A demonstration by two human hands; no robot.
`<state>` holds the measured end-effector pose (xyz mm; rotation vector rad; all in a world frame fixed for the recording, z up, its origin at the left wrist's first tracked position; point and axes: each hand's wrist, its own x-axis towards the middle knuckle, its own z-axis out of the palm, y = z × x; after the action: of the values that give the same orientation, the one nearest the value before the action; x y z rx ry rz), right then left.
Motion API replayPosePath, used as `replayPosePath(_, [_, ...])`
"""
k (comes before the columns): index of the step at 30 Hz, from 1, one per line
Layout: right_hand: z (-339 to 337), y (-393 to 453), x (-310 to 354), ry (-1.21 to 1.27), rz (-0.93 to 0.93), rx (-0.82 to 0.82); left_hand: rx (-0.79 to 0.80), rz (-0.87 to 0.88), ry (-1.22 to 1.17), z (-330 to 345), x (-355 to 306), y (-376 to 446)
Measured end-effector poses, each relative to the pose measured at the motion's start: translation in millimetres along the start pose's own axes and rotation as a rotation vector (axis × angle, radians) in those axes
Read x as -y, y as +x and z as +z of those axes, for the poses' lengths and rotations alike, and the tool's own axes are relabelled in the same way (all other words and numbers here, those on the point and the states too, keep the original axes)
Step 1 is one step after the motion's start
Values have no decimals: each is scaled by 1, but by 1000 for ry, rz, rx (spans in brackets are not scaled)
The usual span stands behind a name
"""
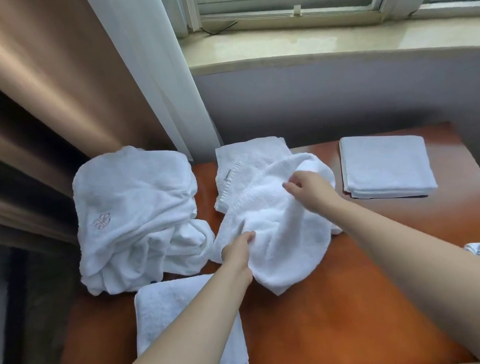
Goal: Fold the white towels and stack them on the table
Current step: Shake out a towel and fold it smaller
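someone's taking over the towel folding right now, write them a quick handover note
Left hand grips the near-left part of the crumpled white terry towel at the centre of the orange-brown wooden table; right hand pinches its far-right part.
Done: a neatly folded square white towel far right and a folded white towel near left.
Left: fold the held one, the flat towel beneath it, and the big rumpled pile of white towels far left; then stack.

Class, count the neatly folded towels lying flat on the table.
2: one folded towel at the far right, one at the near left under the left forearm. Others are crumpled or partly hidden.
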<state>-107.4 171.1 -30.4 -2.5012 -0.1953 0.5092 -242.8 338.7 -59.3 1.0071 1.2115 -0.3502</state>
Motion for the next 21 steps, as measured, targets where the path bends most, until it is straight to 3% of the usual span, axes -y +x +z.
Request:
replayPosePath(4, [-5, 55, -28, -90, 234, -153, 47, 28, -85, 0, -11, 13])
replayPosePath(6, [-4, 69, -45, 52, 474, -184, -5, 72, -82, -2, -19, 20])
replayPosePath(8, [-2, 72, -61, 279, 732, -97, -29, 96, -75, -4, -26, 24])
replayPosePath(10, [0, 67, -73, 464, 834, 49, 24, 81, -95, -8, -30, 23])
replayPosePath(12, [2, 64, -82, 627, 864, 94, 155, 44, -122, -10, -32, 18])
replayPosePath(15, [-2, 60, -85, 727, 829, 5, 310, 71, -224, -12, -36, 6])
replayPosePath(21, [-41, 56, -61, 1019, 517, -234, 460, 267, -287, -23, -81, -26])
